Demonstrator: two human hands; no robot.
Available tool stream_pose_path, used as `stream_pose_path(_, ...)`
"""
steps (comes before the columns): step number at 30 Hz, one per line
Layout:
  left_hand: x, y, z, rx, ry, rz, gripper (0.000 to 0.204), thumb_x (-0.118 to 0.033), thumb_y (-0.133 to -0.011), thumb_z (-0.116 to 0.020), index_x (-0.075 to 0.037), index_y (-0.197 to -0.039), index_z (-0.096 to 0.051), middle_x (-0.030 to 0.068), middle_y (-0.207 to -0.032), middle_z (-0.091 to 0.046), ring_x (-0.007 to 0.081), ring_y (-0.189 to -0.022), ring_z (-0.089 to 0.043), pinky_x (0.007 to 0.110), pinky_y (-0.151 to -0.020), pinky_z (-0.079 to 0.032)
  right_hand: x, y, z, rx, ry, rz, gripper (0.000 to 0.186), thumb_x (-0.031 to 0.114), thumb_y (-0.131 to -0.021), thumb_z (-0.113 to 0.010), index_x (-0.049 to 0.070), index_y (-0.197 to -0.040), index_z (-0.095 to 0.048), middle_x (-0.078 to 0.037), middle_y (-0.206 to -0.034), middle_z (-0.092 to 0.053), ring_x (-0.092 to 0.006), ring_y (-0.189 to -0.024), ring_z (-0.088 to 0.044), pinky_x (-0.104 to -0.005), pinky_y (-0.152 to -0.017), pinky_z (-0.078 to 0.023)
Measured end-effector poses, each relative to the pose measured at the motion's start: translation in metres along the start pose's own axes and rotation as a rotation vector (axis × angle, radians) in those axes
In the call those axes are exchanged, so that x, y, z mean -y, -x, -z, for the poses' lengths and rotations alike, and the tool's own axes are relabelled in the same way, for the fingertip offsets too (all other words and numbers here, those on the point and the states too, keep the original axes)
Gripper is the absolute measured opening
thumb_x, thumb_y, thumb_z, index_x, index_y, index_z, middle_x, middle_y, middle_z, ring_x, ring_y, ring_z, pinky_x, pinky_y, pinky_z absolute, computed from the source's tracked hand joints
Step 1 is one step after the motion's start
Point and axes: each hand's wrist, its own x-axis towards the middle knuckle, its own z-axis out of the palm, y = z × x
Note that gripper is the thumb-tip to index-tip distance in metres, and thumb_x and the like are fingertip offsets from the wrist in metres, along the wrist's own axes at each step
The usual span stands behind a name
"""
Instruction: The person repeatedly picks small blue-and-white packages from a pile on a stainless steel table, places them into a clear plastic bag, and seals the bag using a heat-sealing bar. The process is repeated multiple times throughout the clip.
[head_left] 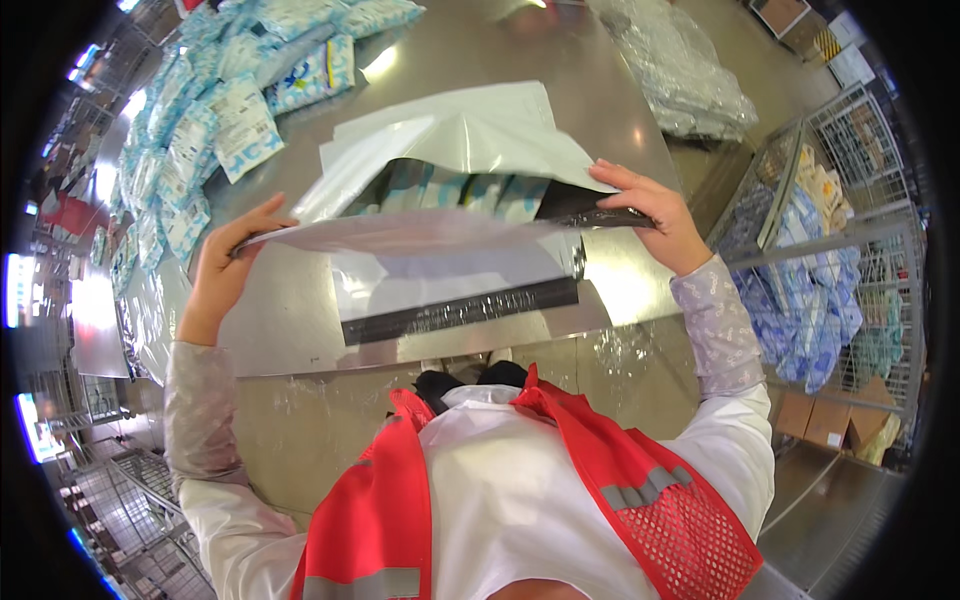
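Both hands grip an open white plastic mailer bag (450, 140) above the steel table, its mouth spread apart. My left hand (228, 250) is closed on the left corner of the mouth, and my right hand (655, 210) on the right corner, where the dark inner lining shows. Light teal-patterned packets (430, 188) are visible inside. Below it, another white mailer (440, 280) with a dark strip lies flat near the table's edge, partly hidden by the held bag.
The steel table (270, 340) carries heaped teal-and-white packages (180, 140) at back left. A clear plastic bundle (680, 70) is at back right. Wire cages (880, 240) with blue bagged goods (800, 300) and cardboard boxes (830, 415) stand on the right.
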Motion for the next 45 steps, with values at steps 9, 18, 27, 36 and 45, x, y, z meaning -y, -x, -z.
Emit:
stream_pose_path(9,0.049,-0.002,-0.057,-0.696,0.83,-0.003,0.016,0.0,-0.099,-0.044,0.0,-0.106,-0.058,0.0037,-0.1,-0.063,0.0116,-0.089,-0.056,0.024,-0.081,-0.044,-0.015,-0.031,-0.02,-0.303,-0.373,-0.334,0.024,0.021,-0.101,-0.055,0.0,-0.094,-0.065,-0.009,-0.101,-0.068,-0.0172,-0.099,-0.062,-0.0302,-0.087,-0.049)
stream_pose_path(18,0.036,-0.008,-0.074,-0.904,0.153,0.059,0.012,0.003,-0.097,-0.047,0.0,-0.103,-0.057,0.0006,-0.086,-0.051,0.0074,-0.08,-0.044,0.021,-0.073,-0.038,-0.009,-0.042,-0.062,-0.647,0.047,-0.307,0.037,0.03,-0.102,-0.054,-0.002,-0.086,-0.063,-0.004,-0.063,-0.056,-0.013,-0.059,-0.056,-0.0306,-0.055,-0.045)
stream_pose_path(27,0.098,-0.038,-0.06,-0.568,0.425,0.584,0.04,-0.033,-0.105,-0.05,0.003,-0.112,-0.063,0.0056,-0.094,-0.064,0.012,-0.086,-0.053,0.027,-0.079,-0.045,-0.042,-0.073,-0.068,-0.479,-0.321,-0.759,0.052,0.046,-0.099,-0.054,0.002,-0.072,-0.062,-0.002,-0.055,-0.052,-0.0129,-0.042,-0.047,-0.0307,-0.041,-0.035)
stream_pose_path(36,0.129,-0.021,-0.12,-0.113,0.777,0.927,0.042,-0.028,-0.098,-0.061,0.009,-0.117,-0.059,0.0145,-0.104,-0.069,0.0236,-0.086,-0.07,0.038,-0.074,-0.057,-0.05,-0.038,-0.091,-0.222,-0.522,-1.095,0.046,0.045,-0.095,-0.058,0.003,-0.076,-0.064,-0.002,-0.054,-0.053,-0.0132,-0.035,-0.043,-0.0303,-0.033,-0.029)
stream_pose_path(45,0.121,0.013,-0.119,0.184,0.861,1.022,0.04,-0.021,-0.095,-0.06,-0.001,-0.129,-0.056,0.0127,-0.118,-0.066,0.0275,-0.109,-0.064,0.042,-0.094,-0.051,-0.047,-0.004,-0.122,-0.167,-0.597,-0.94,0.045,0.039,-0.099,-0.052,-0.003,-0.111,-0.063,-0.009,-0.096,-0.066,-0.0163,-0.078,-0.062,-0.0291,-0.065,-0.049)
